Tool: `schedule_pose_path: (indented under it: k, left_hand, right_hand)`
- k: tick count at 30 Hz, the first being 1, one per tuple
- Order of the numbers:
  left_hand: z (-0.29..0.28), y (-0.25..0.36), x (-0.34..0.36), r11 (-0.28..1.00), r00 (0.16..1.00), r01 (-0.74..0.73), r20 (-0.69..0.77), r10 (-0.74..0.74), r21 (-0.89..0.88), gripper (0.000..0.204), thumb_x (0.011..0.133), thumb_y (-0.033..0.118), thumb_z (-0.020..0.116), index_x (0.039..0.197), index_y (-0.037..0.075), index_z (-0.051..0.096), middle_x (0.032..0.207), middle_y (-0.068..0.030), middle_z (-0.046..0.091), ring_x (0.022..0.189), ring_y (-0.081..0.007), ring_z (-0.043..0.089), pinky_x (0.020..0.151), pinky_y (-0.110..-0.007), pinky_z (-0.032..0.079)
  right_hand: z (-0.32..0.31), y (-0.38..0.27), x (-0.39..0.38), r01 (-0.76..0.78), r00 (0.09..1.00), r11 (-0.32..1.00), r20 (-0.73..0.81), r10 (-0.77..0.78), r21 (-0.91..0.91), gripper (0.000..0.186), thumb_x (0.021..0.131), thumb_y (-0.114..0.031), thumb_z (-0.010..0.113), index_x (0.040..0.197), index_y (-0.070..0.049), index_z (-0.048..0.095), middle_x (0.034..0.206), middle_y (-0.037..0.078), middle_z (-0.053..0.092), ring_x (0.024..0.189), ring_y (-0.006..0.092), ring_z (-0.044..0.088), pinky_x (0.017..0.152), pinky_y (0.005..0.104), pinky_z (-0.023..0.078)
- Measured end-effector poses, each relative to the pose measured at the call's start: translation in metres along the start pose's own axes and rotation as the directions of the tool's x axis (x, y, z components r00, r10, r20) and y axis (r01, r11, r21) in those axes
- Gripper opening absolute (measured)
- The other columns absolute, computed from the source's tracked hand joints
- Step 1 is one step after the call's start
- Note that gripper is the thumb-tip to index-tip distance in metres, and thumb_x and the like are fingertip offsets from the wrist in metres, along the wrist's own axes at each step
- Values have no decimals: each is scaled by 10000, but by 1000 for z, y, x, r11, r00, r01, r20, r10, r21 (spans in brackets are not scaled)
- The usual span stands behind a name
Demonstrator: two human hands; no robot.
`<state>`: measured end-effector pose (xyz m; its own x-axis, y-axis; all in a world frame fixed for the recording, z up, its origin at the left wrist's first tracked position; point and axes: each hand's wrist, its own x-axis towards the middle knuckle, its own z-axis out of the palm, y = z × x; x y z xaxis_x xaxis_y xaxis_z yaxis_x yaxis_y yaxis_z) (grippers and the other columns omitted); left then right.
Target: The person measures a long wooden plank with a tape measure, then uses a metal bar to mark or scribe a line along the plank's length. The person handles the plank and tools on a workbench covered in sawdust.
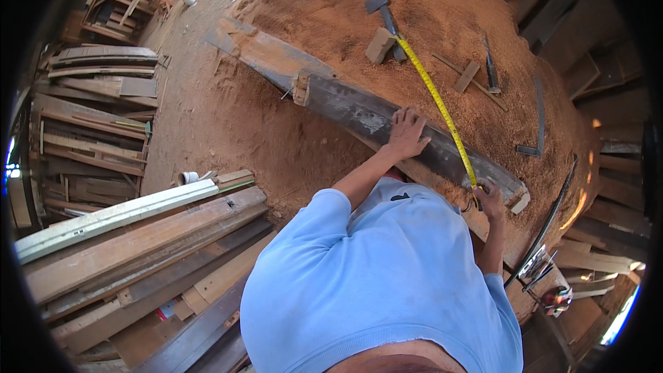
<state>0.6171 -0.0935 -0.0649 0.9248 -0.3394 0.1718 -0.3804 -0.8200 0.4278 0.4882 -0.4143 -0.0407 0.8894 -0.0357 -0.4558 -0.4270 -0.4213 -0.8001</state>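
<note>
While the left hand (407,135) lay flat on the dark beam (345,110), fingers loosely spread, presumably to steady it, the right hand (489,200) was curled around the near end of the yellow tape measure (443,107), seemingly to control it. Ahead of both hands, its far end reached the hammer (389,21), beside a wood block (380,45). Beyond the right hand, a metal square (539,124) lay on sawdust (311,0), probably parked within reach.

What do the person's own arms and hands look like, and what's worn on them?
The left hand and the right hand are both ungloved. The left forearm and right forearm are bare, below short, light blue sleeves without visible markings.
</note>
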Motion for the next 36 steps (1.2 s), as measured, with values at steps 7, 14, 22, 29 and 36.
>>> schedule_pose_path:
  k: [7, 14, 22, 29, 36]
  left_hand:
    - [-21, -62, -33, 372, 788, 411, 119, -604, -833, 439, 916, 275, 706, 1211, -24, 578, 955, -138, 663, 793, -197, 645, 696, -333, 535]
    - [-41, -135, -50, -222, 653, 218, 311, -690, -950, 140, 987, 195, 621, 939, 67, 591, 747, -8, 614, 593, -76, 569, 506, -236, 486]
    - [-67, -201, -71, -147, 497, 171, 214, -841, -974, 102, 953, 141, 652, 990, 66, 592, 766, -1, 620, 608, -88, 607, 523, -238, 514]
    - [-85, -262, -66, 307, 436, 419, -107, -894, -854, 332, 918, 128, 685, 1206, 1, 580, 1046, -106, 659, 865, -193, 666, 742, -311, 551]
    - [-95, -270, -63, 803, 727, 535, -341, -596, -262, 519, 826, 160, 711, 1312, 38, 580, 1218, -224, 611, 1164, -374, 558, 1026, -444, 428]
  right_hand:
    - [27, -60, 28, 244, 970, 892, 80, -232, -381, 371, 822, -216, 710, 1130, -12, 671, 957, 160, 710, 894, 287, 681, 816, 386, 518]
    - [75, -95, 46, 365, 930, 805, 224, -292, -468, 388, 790, -221, 735, 1131, -43, 679, 1086, 225, 683, 1063, 389, 635, 919, 452, 488]
    - [86, -97, 48, 331, 942, 807, 229, -248, -488, 392, 794, -192, 731, 1133, -7, 661, 1132, 229, 659, 1093, 400, 608, 950, 449, 470]
    - [81, -91, 51, 276, 961, 790, 169, -219, -548, 387, 803, -161, 733, 1158, -22, 665, 1150, 238, 654, 1104, 391, 612, 960, 447, 468]
    - [76, -86, 58, 261, 964, 806, 103, -245, -531, 400, 801, -152, 728, 1164, 1, 661, 1132, 246, 666, 1083, 401, 626, 950, 431, 474]
